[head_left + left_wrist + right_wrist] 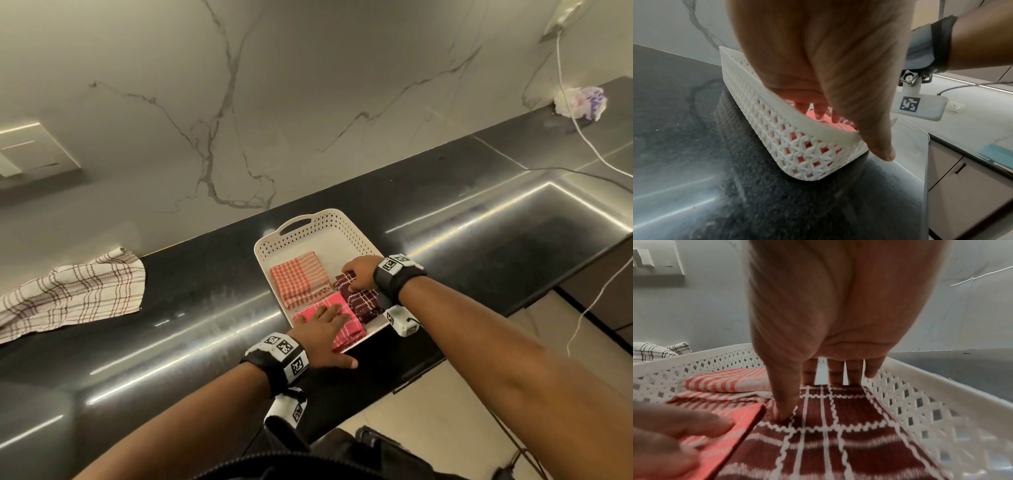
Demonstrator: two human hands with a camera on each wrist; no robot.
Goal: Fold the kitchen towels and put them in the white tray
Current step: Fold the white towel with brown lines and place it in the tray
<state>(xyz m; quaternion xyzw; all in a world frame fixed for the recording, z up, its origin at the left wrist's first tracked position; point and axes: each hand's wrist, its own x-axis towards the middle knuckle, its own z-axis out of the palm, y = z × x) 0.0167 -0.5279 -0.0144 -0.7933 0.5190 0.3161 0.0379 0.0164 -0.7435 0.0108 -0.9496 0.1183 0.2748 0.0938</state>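
- Left hand [322, 334] nearest, fingers straight and spread flat on the pink towel [346, 325], folded, in the tray's near corner; thumb outside the near rim.
- White tray [308, 240], lattice walls, on the dark counter [191, 281] close to its front edge.
- Right hand [358, 272] further in, fingers curled down on the dark red towel [364, 303] with white grid lines, thumb tip pressing into the cloth. Towel lies along the tray's right wall, just beside the pink one.
- Red-and-white checked towel [298, 277], folded, at the tray's left side.
- Far end of tray floor bare, by the handle.
- White plaid towel [75, 294] unfolded on the counter, well left of the tray.
- Marble wall [239, 102] behind.
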